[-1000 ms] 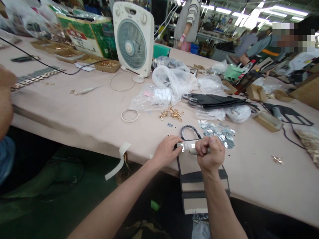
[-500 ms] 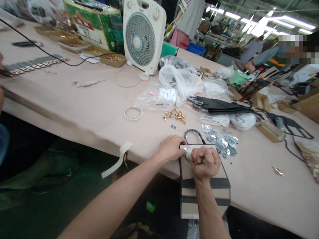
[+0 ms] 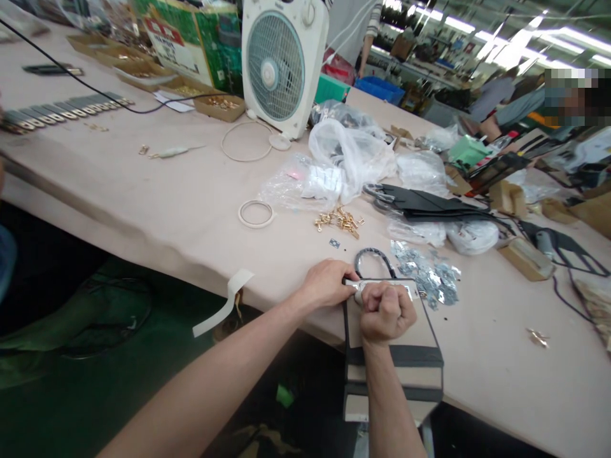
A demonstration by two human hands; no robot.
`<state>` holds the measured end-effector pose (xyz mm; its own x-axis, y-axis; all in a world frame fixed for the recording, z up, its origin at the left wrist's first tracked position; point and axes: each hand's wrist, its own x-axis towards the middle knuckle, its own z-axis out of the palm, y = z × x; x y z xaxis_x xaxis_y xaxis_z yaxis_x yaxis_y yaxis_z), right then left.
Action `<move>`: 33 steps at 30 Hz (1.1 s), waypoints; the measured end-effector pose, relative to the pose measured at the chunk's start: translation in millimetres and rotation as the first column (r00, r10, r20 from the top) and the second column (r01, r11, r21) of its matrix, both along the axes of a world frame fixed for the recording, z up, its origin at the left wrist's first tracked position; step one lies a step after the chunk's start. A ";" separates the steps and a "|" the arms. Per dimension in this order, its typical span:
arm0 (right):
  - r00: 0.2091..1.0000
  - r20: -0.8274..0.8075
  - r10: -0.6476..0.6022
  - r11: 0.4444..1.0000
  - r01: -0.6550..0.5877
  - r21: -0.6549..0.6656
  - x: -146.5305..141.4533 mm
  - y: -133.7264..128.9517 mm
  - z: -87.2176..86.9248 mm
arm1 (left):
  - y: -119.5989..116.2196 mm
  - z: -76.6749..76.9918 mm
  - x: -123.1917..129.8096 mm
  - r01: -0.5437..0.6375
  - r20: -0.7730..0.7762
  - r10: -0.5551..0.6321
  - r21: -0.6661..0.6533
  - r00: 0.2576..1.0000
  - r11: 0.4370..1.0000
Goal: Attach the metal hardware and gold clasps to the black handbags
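Observation:
A beige bag piece with black bands [image 3: 415,331] lies at the table edge, its lower part hanging over. A dark plastic-wrapped loop handle [image 3: 372,252] stands out beyond its top edge. My left hand [image 3: 329,283] pinches the piece's top left corner between thumb and fingers. My right hand [image 3: 387,313] is a fist over the top of the piece, near a pale strip there. Something small and light shows at its left side, but what the fist holds is mostly hidden. Beside the handle lie a heap of silvery metal plates [image 3: 429,273] and gold-coloured hardware pieces [image 3: 340,220].
A white box fan [image 3: 286,70] stands at the back. Further along are clear plastic bags [image 3: 351,159], black bag parts [image 3: 429,205] and small cardboard trays [image 3: 219,107]. A tape roll [image 3: 256,214] and an awl-like tool [image 3: 176,152] lie left of centre. People are in the background.
My right fist has shifted slightly left over the bag piece. My left hand stays at the corner. The camera view has tilted a little, and a person behind the fan has moved.

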<state>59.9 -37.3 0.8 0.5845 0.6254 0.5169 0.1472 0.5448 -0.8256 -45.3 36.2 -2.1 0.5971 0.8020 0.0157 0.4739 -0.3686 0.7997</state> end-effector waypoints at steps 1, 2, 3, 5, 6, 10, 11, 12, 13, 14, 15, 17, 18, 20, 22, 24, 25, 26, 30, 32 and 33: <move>1.000 0.011 -0.007 0.999 0.007 -0.037 1.1 3.1 0.4 | 0.4 -1.0 -0.7 0.014 0.016 -0.014 -0.001 1.000 1.000; 1.000 0.026 -0.013 0.997 0.015 -0.079 2.2 6.4 1.1 | 0.3 -1.6 -1.3 0.029 0.027 -0.030 0.002 0.999 1.000; 0.999 0.042 -0.014 0.992 0.019 -0.123 3.3 10.0 1.9 | -0.7 -1.9 -2.0 0.043 0.030 -0.043 0.009 0.999 0.999; 0.998 0.056 -0.004 0.980 0.015 -0.197 5.4 16.6 3.6 | -5.6 -1.7 -3.0 0.062 0.018 -0.063 0.042 0.998 0.997; 0.999 0.052 0.005 0.974 0.007 -0.224 6.6 19.2 4.4 | -9.5 -1.4 -3.2 0.061 0.006 -0.061 0.069 0.998 0.996; 0.997 -0.014 0.080 0.957 -0.081 -0.277 14.5 22.9 8.9 | -27.5 -2.5 -2.6 -0.020 -0.027 0.026 0.196 0.999 0.980; 0.992 -0.046 0.121 0.950 -0.129 -0.285 17.8 22.8 11.3 | -30.7 -3.5 -2.3 -0.036 -0.032 0.044 0.216 0.999 0.976; 0.985 -0.084 0.149 0.945 -0.167 -0.281 21.5 23.0 14.3 | -33.0 -4.6 -2.1 -0.042 -0.036 0.051 0.228 0.998 0.973; 0.979 -0.125 0.162 0.945 -0.191 -0.266 25.3 23.8 17.8 | -34.3 -5.6 -2.0 -0.039 -0.039 0.050 0.235 0.998 0.971; 0.972 -0.166 0.165 0.948 -0.202 -0.244 29.0 25.5 21.5 | -34.7 -6.4 -2.0 -0.035 -0.041 0.046 0.238 0.998 0.971; 0.967 -0.202 0.158 0.955 -0.201 -0.220 32.3 28.1 25.0 | -34.6 -7.0 -2.1 -0.031 -0.042 0.043 0.239 0.998 0.970; 0.958 -0.239 0.156 0.957 -0.207 -0.203 36.4 35.8 29.8 | -33.5 -7.6 -2.4 -0.029 -0.042 0.041 0.242 0.998 0.970; 0.952 -0.246 0.181 0.946 -0.237 -0.223 37.0 40.4 30.6 | -32.9 -7.7 -2.5 -0.030 -0.043 0.041 0.244 0.998 0.969; 0.942 -0.245 0.230 0.911 -0.296 -0.286 35.9 49.0 29.4 | -32.3 -7.6 -2.4 -0.033 -0.051 0.046 0.244 0.998 0.969; 0.942 -0.230 0.243 0.889 -0.311 -0.335 33.1 54.9 25.7 | -32.4 -7.7 -2.1 -0.032 -0.066 0.050 0.250 0.997 0.968; 0.950 -0.199 0.240 0.883 -0.299 -0.363 30.2 56.6 21.9 | -32.7 -8.1 -1.7 -0.027 -0.080 0.050 0.260 0.995 0.965; 0.953 -0.173 0.247 0.877 -0.296 -0.378 28.8 55.7 20.2 | -32.9 -8.5 -1.5 -0.025 -0.086 0.050 0.266 0.995 0.964; 0.955 -0.141 0.262 0.869 -0.297 -0.396 27.5 53.8 18.7 | -33.0 -8.8 -1.4 -0.024 -0.091 0.051 0.272 0.995 0.962; 0.961 0.010 0.277 0.874 -0.248 -0.419 22.9 42.3 15.3 | -33.4 -9.9 -1.5 -0.024 -0.110 0.060 0.305 0.992 0.952; 0.964 0.036 0.265 0.889 -0.229 -0.397 21.9 37.8 18.0 | -33.6 -10.2 -1.5 -0.016 -0.116 0.055 0.310 0.992 0.951; 0.964 0.023 0.264 0.892 -0.235 -0.386 21.9 36.2 21.3 | -33.8 -10.4 -1.5 -0.012 -0.116 0.049 0.306 0.992 0.952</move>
